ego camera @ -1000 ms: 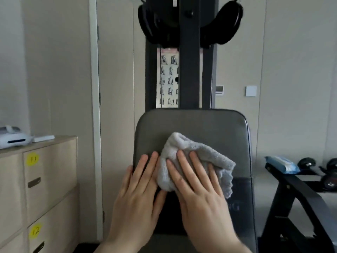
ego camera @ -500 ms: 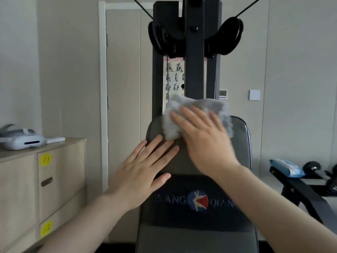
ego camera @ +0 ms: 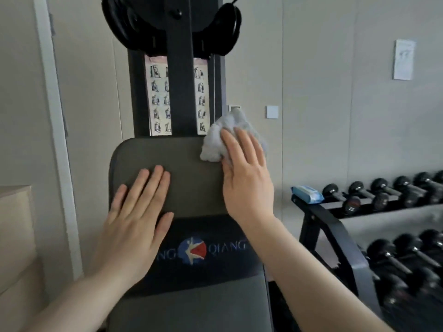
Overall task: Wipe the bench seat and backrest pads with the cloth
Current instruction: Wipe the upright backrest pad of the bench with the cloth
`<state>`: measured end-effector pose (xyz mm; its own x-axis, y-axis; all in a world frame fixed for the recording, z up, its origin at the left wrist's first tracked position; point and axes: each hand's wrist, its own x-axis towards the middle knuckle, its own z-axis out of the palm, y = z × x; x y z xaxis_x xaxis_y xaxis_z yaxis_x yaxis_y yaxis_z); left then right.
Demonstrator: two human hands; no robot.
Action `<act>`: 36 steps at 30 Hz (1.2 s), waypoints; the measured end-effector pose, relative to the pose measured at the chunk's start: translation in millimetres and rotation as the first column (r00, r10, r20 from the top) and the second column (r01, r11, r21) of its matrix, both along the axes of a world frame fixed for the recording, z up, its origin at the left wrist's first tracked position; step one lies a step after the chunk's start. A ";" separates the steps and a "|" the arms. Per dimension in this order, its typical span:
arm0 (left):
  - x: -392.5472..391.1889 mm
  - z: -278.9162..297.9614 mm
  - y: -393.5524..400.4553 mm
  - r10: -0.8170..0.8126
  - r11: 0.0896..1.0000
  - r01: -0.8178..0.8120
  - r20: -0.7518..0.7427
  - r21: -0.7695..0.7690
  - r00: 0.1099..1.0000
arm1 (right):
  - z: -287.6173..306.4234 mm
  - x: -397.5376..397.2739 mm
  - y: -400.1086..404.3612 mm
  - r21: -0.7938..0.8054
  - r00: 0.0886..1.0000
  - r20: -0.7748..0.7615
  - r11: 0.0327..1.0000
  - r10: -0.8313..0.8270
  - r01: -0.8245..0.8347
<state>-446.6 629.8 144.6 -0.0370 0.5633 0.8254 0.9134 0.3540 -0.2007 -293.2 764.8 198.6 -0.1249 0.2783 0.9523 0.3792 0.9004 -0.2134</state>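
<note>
The grey backrest pad [ego camera: 187, 164] stands upright in front of me, with a dark logo band across its lower part. My right hand [ego camera: 247, 173] presses a crumpled grey cloth [ego camera: 223, 137] against the pad's top right corner; part of the cloth sticks out above and beside the pad. My left hand [ego camera: 136, 216] lies flat on the left half of the pad, fingers spread, holding nothing. The seat pad [ego camera: 191, 310] shows at the bottom edge.
A black machine column [ego camera: 177, 68] with an exercise chart and pulleys rises behind the pad. A dumbbell rack [ego camera: 340, 231] with several black dumbbells stands at the right, a blue wipes pack [ego camera: 308, 194] on its end. A wooden cabinet [ego camera: 14, 236] is at the left.
My right hand slid the cloth from the pad's middle up to its top edge, then right to the top right corner. My left hand stayed flat on the pad. The view shifted right.
</note>
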 end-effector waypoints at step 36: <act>-12.3 -70.7 -5.4 -0.095 0.955 0.041 0.171 0.295 0.981 | -62.5 -30.6 -36.7 0.332 0.914 0.382 0.943 -0.135 0.001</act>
<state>-459.0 624.4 73.9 -0.1708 0.3083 0.9358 0.9486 0.3082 0.0715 -323.8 728.1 136.1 -0.4995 -0.0091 0.8663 0.4336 0.8630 0.2591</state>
